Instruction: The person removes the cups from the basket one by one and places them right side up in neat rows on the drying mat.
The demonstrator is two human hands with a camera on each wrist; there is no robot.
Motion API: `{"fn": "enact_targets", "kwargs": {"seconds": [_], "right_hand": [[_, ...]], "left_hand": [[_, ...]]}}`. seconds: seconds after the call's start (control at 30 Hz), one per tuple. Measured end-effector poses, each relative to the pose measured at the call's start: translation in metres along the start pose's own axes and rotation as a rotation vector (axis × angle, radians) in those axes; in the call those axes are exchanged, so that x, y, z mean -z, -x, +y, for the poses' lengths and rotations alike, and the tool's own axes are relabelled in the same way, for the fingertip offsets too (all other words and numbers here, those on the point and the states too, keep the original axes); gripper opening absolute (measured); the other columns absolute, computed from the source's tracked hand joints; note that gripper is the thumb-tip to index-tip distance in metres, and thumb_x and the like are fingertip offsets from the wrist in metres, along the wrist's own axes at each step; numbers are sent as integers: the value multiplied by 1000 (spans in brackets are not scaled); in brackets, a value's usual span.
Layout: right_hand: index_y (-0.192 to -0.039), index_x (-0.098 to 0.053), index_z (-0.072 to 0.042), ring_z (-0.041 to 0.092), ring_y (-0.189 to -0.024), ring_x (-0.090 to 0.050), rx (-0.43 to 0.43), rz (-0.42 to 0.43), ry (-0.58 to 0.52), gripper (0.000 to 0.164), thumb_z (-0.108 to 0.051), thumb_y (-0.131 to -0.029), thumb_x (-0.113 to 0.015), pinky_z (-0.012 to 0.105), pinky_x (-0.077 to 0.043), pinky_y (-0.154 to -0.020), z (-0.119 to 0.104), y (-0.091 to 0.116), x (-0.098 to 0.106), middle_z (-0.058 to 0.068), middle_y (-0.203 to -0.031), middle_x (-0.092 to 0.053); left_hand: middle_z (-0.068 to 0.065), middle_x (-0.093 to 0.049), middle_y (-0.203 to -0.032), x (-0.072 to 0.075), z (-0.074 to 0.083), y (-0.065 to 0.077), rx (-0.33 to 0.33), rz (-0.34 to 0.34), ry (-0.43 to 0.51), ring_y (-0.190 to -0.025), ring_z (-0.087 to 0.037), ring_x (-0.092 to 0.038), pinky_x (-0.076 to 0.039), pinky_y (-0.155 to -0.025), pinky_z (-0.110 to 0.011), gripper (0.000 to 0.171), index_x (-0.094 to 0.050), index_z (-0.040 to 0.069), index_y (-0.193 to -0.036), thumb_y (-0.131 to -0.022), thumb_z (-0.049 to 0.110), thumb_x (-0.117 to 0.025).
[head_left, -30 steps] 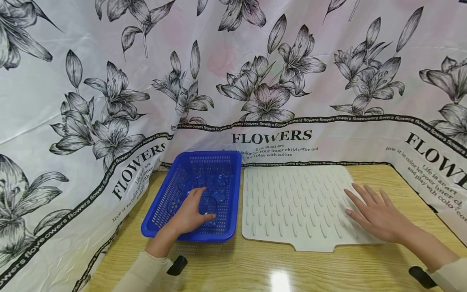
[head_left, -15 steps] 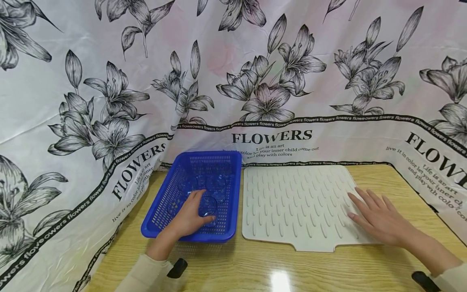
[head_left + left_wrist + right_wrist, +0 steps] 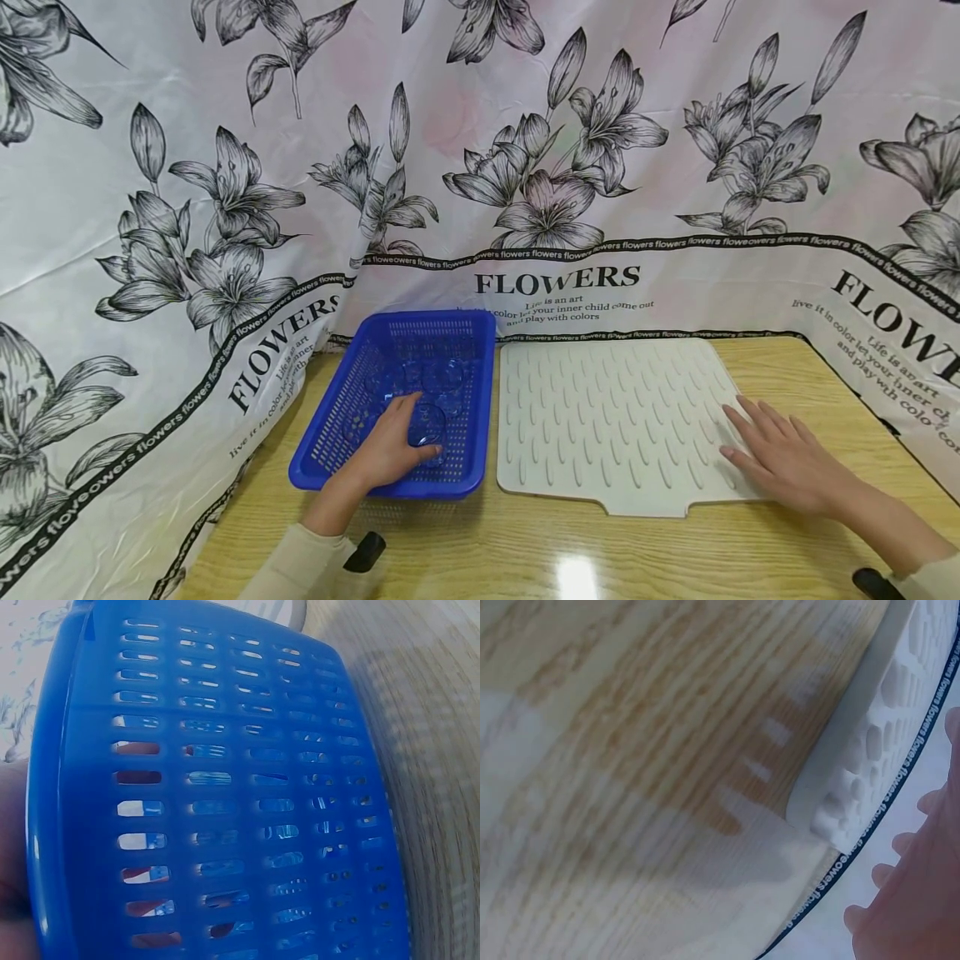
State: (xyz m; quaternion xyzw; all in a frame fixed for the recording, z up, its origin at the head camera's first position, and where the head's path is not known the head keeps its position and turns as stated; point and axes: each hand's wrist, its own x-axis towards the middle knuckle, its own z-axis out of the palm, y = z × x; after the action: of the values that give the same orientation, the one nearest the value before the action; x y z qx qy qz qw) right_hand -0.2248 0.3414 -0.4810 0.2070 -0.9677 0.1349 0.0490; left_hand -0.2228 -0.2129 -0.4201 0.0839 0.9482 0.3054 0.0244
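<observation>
My left hand [image 3: 388, 446] reaches down into the blue plastic basket [image 3: 489, 400], its thumb and fingers around a clear glass [image 3: 427, 425]. More clear glasses [image 3: 444, 377] stand behind it in the same basket. In the left wrist view the slotted basket wall [image 3: 225, 735] hides most of the hand; bits of skin show through the slots. Fingers spread, my right hand [image 3: 787, 458] hovers at the right edge of a white ribbed draining board [image 3: 607, 417]. In the right wrist view that hand [image 3: 922, 900] holds nothing, with the board's edge [image 3: 832, 750] beyond.
Basket and board stand side by side on a wood-grain table [image 3: 510, 550]. A white curtain [image 3: 562, 200] with printed flowers closes off the back and both sides, right behind the basket and board.
My right hand has drifted slightly right, off the board's edge. The left hand has stayed around the glass in the basket, nearly still.
</observation>
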Motion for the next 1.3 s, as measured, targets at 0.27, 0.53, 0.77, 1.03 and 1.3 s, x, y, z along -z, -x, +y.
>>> {"fn": "enact_targets", "kwargs": {"seconds": [0.27, 0.53, 0.77, 1.03, 1.3], "right_hand": [[-157, -28, 7, 60, -146, -15, -17, -21, -24, 66, -35, -110, -45, 67, 9, -119, 1, 4, -5, 35, -161, -21], [-154, -34, 9, 58, -142, -25, -22, -35, -25, 64, -34, -109, -48, 77, -11, -112, 0, 8, -9, 36, -156, -29], [-153, -35, 10, 59, -142, -24, -33, -47, -35, 64, -35, -109, -48, 78, -15, -109, 2, 10, -10, 37, -156, -29], [-155, -30, 10, 61, -145, -16, -67, -90, -93, 68, -38, -110, -44, 78, -6, -112, 6, 12, -13, 38, -159, -22], [-153, -32, 13, 63, -142, -19, -60, -89, -88, 66, -36, -110, -46, 78, -17, -108, 4, 13, -15, 40, -156, -25]], "left_hand": [[-28, -36, -156, -1, -1, 0, -9, -12, -11, -144, -48, -36, -35, -113, -63, 86, -30, -6, -156, -91, 20, -80], [-30, -34, -157, 0, -1, 1, 5, -20, -27, -145, -48, -34, -34, -114, -64, 87, -30, -7, -156, -91, 23, -79], [-33, -30, -159, 3, -1, 2, 29, -32, -24, -149, -52, -23, -27, -116, -67, 88, -29, -8, -156, -91, 25, -79], [-35, -29, -159, 4, -1, 3, 48, -44, -10, -149, -53, -23, -27, -116, -67, 90, -26, -12, -156, -92, 25, -77], [-35, -28, -159, 2, -3, 3, 72, -55, 4, -150, -52, -20, -26, -117, -66, 90, -24, -11, -156, -93, 24, -77]]}}
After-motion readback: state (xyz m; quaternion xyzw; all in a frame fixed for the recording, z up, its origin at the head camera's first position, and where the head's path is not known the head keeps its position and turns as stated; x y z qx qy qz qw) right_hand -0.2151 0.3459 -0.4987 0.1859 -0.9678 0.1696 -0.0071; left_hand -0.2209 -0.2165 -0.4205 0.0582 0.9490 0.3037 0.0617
